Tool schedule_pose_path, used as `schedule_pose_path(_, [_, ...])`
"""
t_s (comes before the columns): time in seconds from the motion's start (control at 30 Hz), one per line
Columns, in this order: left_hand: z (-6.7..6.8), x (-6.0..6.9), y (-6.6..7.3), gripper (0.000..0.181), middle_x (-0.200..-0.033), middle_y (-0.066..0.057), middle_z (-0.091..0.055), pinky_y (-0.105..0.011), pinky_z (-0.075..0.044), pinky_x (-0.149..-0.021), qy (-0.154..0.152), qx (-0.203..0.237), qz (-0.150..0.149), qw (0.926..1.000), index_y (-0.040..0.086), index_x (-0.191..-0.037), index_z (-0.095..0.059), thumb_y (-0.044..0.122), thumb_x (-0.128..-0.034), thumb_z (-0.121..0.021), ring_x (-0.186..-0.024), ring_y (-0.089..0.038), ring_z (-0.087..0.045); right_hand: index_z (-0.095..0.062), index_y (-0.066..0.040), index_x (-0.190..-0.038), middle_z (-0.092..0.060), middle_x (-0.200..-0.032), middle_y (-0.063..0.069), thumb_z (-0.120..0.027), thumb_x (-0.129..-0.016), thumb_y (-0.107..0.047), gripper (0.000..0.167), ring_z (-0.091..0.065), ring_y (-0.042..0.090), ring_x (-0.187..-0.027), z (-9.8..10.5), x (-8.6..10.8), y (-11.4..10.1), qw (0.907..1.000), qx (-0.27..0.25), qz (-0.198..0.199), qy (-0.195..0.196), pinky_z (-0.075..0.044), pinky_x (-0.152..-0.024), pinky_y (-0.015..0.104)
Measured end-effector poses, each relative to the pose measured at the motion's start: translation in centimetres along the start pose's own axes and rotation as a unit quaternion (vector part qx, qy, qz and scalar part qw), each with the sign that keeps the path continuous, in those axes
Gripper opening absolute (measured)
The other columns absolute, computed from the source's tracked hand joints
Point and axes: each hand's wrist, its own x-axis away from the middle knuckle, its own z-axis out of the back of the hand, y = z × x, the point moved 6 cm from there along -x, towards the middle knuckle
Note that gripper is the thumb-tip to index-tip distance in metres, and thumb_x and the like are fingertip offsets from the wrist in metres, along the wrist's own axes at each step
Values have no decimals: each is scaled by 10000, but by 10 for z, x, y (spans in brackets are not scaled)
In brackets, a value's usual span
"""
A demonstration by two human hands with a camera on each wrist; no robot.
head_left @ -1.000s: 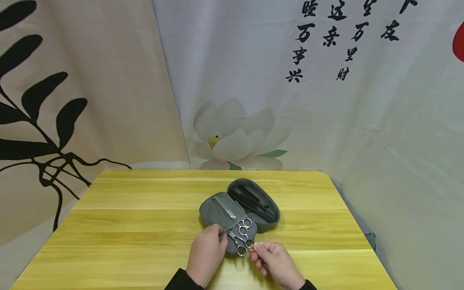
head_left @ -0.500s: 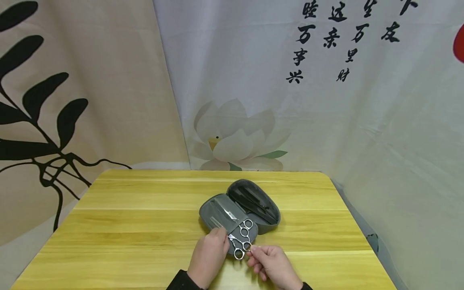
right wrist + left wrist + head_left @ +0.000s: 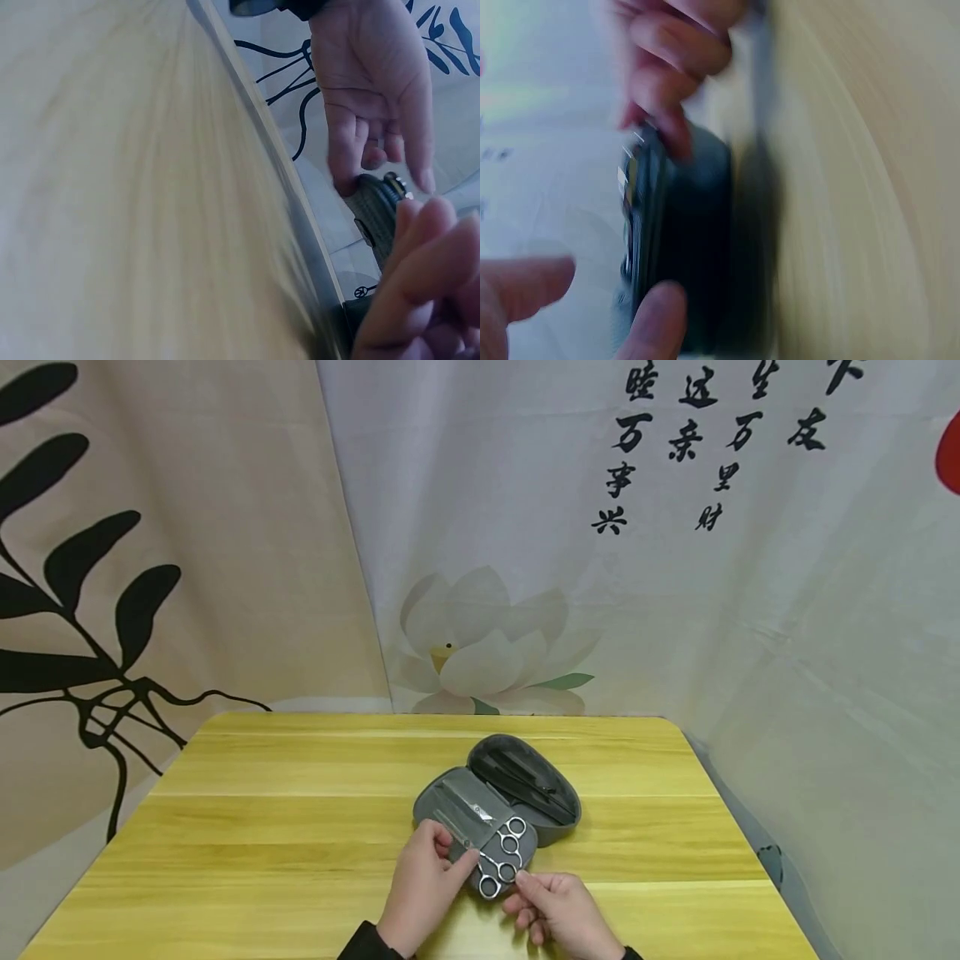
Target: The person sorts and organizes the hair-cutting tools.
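Note:
A grey case point(image 3: 457, 790) lies unfolded on the table, tilted towards me. Two pairs of silver scissors point(image 3: 489, 887) sit in the see-through pocket of its near half, finger rings sticking out. My right hand point(image 3: 558, 906) pinches the rim of the lower scissors' ring with thumb and forefinger, at the case's near corner. My left hand point(image 3: 427, 881) is at the case's left edge. Its fingers touch the case, while its thumb stands apart from it in the left wrist view. In that view, the case's grey side point(image 3: 697, 172) shows blurred between both hands.
The far half of the case point(image 3: 566, 827) holds dark, long items, too dim to name. Yellow wooden table point(image 3: 247, 827) surrounds it. A hanging cloth point(image 3: 487, 485) with printed leaves, a flower and black characters stands behind the table.
The lower scissors have shifted slightly left and nearer to me, and the near half of the case has moved with them. My left thumb has spread from its fingers. My right hand still pinches the ring.

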Motion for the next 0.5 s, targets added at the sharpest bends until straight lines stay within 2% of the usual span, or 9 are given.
schedule_pose_path(0.03, [1,-1,-3,489,-963,-105,-617,-219,-530,-608,-23,490,302,9983,10,-1124,-539,211,-861,-899,-708,-65,-607,-776,58,-1004,-766,-769,-34,-615,-1097,-354,452,-620,27,-598,0,0,0,10000,-47,-1,-22,-508,-505,162])
schedule_pose_path(0.07, [1,-2,-6,577,-1053,-165,-597,-244,-568,-608,4,1009,605,9931,-23,-1204,-488,201,-864,-897,-732,-116,-632,-780,46,-1004,-768,-773,-38,-609,-1101,-354,445,-624,25,-605,0,0,0,9999,-98,6,-51,-511,-508,161])
schedule_pose_path(0.1, [0,-2,-10,671,-1146,-219,-557,-268,-598,-614,38,1525,895,9842,-47,-1288,-421,182,-868,-891,-762,-159,-648,-780,37,-1005,-772,-782,-40,-603,-1105,-349,436,-629,23,-612,0,-1,-1,9999,-148,22,-81,-514,-511,161])
schedule_pose_path(0.17, [-5,-1,-16,859,-1314,-310,-421,-310,-648,-656,135,2491,1414,9580,-75,-1432,-247,119,-875,-872,-828,-224,-666,-780,23,-1015,-781,-807,-43,-593,-1111,-337,417,-639,20,-630,0,-1,-1,9996,-253,37,-131,-521,-518,164])
schedule_pose_path(0.23, [-12,1,-19,1008,-1406,-327,-296,-351,-676,-723,148,3302,1711,9282,-76,-1519,-74,52,-883,-846,-903,-240,-668,-778,13,-1026,-789,-831,-46,-582,-1118,-321,399,-644,18,-645,0,-1,-1,9993,-341,47,-160,-527,-523,169])
schedule_pose_path(0.3, [-21,4,-20,1020,-1427,-353,-339,-360,-678,-776,-146,3642,1824,9132,-88,-1541,-30,45,-906,-817,-940,-222,-696,-779,-1,-1033,-792,-849,-49,-570,-1124,-309,383,-648,16,-660,0,-1,-1,9989,-428,57,-193,-532,-529,172])
schedule_pose_path(0.4, [-38,12,-18,899,-1385,-314,-549,-372,-677,-828,-930,3928,1784,8973,-115,-1502,-125,39,-927,-799,-951,-199,-746,-781,-31,-1043,-790,-863,-53,-558,-1129,-302,361,-646,17,-673,-1,0,0,9981,-547,15,-291,-536,-539,170])
schedule_pose_path(0.47, [-47,18,-17,797,-1310,-262,-666,-354,-673,-837,-1442,3943,1698,8916,-104,-1439,-211,23,-920,-803,-943,-180,-762,-782,-45,-1042,-775,-843,-54,-550,-1132,-304,359,-642,24,-672,-2,0,0,9976,-583,-9,-379,-541,-545,171])
schedule_pose_path(0.5, [-51,21,-18,771,-1288,-236,-698,-342,-671,-844,-1600,3947,1661,8894,-91,-1411,-234,0,-906,-810,-947,-172,-767,-781,-47,-1047,-765,-832,-53,-545,-1135,-303,360,-639,27,-668,-3,0,0,9973,-590,-19,-433,-544,-547,173])
